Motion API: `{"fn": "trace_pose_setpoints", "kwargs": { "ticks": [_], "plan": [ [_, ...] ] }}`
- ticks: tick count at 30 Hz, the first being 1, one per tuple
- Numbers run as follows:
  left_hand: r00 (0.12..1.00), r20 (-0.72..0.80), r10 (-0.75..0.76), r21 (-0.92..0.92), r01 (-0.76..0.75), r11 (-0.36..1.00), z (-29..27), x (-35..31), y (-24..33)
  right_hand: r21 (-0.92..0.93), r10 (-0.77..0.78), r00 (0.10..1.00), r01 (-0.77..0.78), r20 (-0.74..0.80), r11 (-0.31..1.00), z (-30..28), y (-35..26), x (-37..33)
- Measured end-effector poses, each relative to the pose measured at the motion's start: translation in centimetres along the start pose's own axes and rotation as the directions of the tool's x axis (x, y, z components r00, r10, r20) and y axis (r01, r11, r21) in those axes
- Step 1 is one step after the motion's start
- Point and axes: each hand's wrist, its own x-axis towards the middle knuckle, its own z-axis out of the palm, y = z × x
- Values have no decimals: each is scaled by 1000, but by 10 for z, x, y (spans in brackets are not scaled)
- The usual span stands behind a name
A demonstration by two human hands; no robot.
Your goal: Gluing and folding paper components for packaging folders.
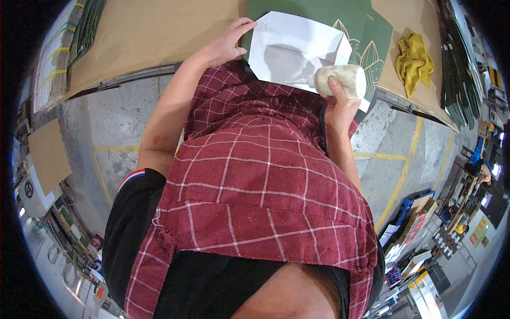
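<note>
A white folded card piece (297,33) with angled corners lies on green printed card (366,26) at the table's near edge. My left hand (226,45) rests at its left edge, thumb and fingers spread apart, fingertips touching the rim. Over the near right corner of the white piece, my right hand (341,109) is closed round a smudged white squeeze bottle (345,80). The bottle is tipped on its side, its narrow end pointing left. Its shadow and my hand's fall across the white surface.
To the right lies a crumpled mustard-yellow cloth (414,61). Stacks of dark green card stand at the right (459,69) and far left (87,29) of the brown tabletop (143,32). Strapped white bundles (56,58) sit at the left edge. Yellow lines mark the concrete floor (125,119).
</note>
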Motion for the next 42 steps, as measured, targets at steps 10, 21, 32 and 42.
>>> {"fn": "trace_pose_setpoints", "kwargs": {
  "ticks": [10,21,32,42],
  "plan": [
    [997,-32,69,125,-64,990,1,-1,0,-115,-38,994,50,100,992,41,18,3],
    [997,-41,63,126,-58,990,1,-1,0,-24,-54,989,58,134,998,58,30,13],
    [997,-36,66,134,-61,989,-1,-3,0,50,-18,985,9,173,999,67,22,14],
    [994,-14,104,76,-103,992,-2,3,1,196,19,993,-42,119,980,9,-21,25]
  ]
}}
